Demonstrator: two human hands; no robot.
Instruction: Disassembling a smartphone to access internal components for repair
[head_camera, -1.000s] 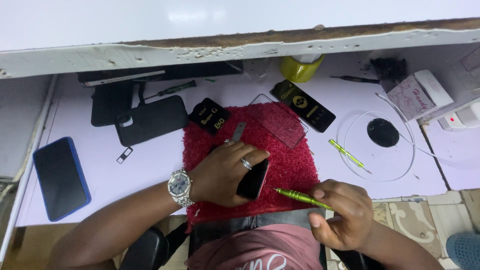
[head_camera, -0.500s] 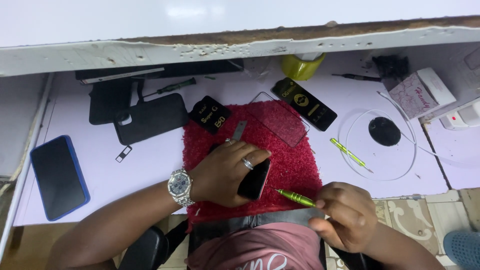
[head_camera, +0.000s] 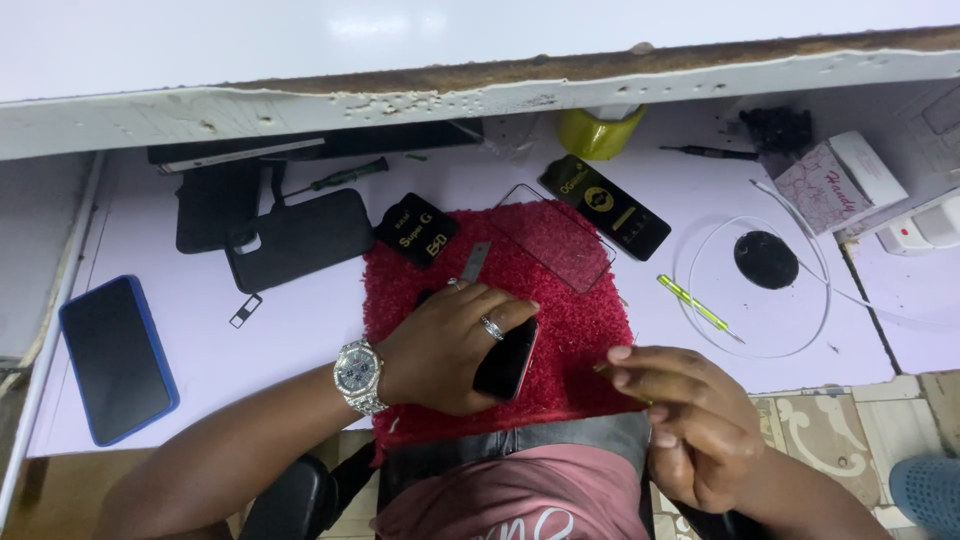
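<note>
Left hand (head_camera: 450, 345) pins black smartphone (head_camera: 507, 360) flat on red shaggy mat (head_camera: 580, 330); right hand (head_camera: 680, 415) curled, contents unclear. Clear glass protector (head_camera: 555, 245) lies unfitted; phone looks unopened.

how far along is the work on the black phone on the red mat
Done: a clear glass sheet lies loose on the fuzzy red mat, and a black phone case sits off to the side. In hand: the left hand presses the black phone down; the right hand pinches a thin tool, mostly hidden. Left: the glass is not on the phone.
</note>
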